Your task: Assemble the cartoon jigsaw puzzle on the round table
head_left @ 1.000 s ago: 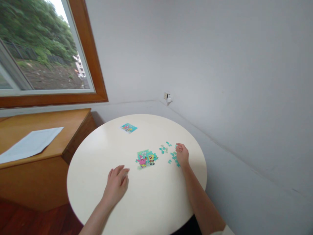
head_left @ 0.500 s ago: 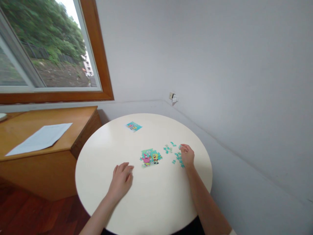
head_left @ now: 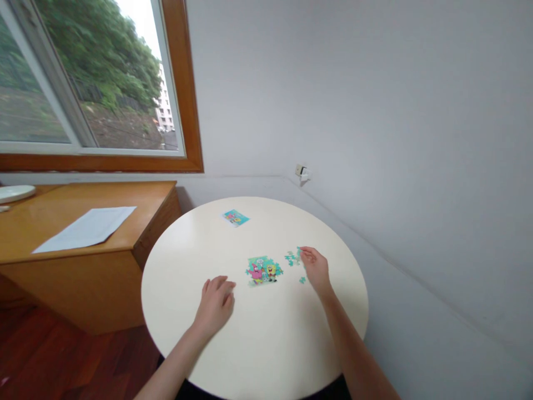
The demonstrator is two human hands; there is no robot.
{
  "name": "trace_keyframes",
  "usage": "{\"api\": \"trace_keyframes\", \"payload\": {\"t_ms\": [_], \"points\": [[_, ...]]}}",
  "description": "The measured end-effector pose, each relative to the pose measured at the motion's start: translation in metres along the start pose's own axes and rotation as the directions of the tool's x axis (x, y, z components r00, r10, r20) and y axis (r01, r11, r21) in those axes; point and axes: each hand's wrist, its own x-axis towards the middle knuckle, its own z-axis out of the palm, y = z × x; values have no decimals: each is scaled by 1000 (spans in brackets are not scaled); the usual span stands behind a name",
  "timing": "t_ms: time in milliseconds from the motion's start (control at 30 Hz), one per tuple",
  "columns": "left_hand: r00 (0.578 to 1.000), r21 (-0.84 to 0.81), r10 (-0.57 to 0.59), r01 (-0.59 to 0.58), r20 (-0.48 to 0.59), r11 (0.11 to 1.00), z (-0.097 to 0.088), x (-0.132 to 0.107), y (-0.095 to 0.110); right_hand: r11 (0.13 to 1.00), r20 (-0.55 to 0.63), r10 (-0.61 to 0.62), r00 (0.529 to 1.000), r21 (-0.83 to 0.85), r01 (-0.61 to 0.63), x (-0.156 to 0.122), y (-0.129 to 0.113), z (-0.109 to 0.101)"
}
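A partly assembled cartoon jigsaw lies near the middle of a round cream table. Loose teal puzzle pieces are scattered just right of it. My right hand rests over these pieces with its fingers drawn together in a pinch at one of them; what is between the fingertips is too small to make out. My left hand lies palm down on the table, left of and nearer than the jigsaw, fingers loosely extended and holding nothing. A small picture card lies at the table's far side.
A wooden cabinet stands left of the table with a white paper sheet and a white plate on top. A wood-framed window is above it. Grey walls meet behind the table, with a wall socket.
The view has turned leftward, shifting the table right in frame. My right hand has moved slightly left over the loose pieces. My left hand stays flat on the table.
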Motion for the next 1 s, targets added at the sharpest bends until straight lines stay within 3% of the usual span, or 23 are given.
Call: {"api": "trace_keyframes", "payload": {"t_ms": [100, 200, 333, 467, 633, 833, 900, 1000], "points": [[1000, -66, -24, 24, 5, 997, -3, 3, 3, 993, 119, 84, 989, 67, -93, -24, -8, 0], [998, -241, 7, 8, 60, 971, -5, 6, 15, 979, 233, 129, 964, 124, -161, -55, -20, 1], [976, -483, 72, 38, 208, 875, -1, 15, 44, 950, 342, 174, 924, 187, -248, -87, -39, 11], [937, -638, 107, 140, 333, 757, 11, 29, 64, 910, 416, 204, 886, 254, -329, -100, -49, 22], [915, -691, 106, 213, 389, 691, 20, 39, 69, 890, 455, 195, 869, 290, -352, -104, -49, 29], [922, -730, 87, 238, 378, 641, 22, 48, 61, 912, 474, 156, 867, 268, -310, -94, -36, 35], [938, -750, 51, 240, 342, 617, 19, 60, 53, 959, 433, 128, 892, 175, -222, -76, -30, 34], [964, -760, -44, 235, 263, 606, 13, 86, 37, 991, 357, 85, 930, -128, -42, -38, -21, 29]]}}
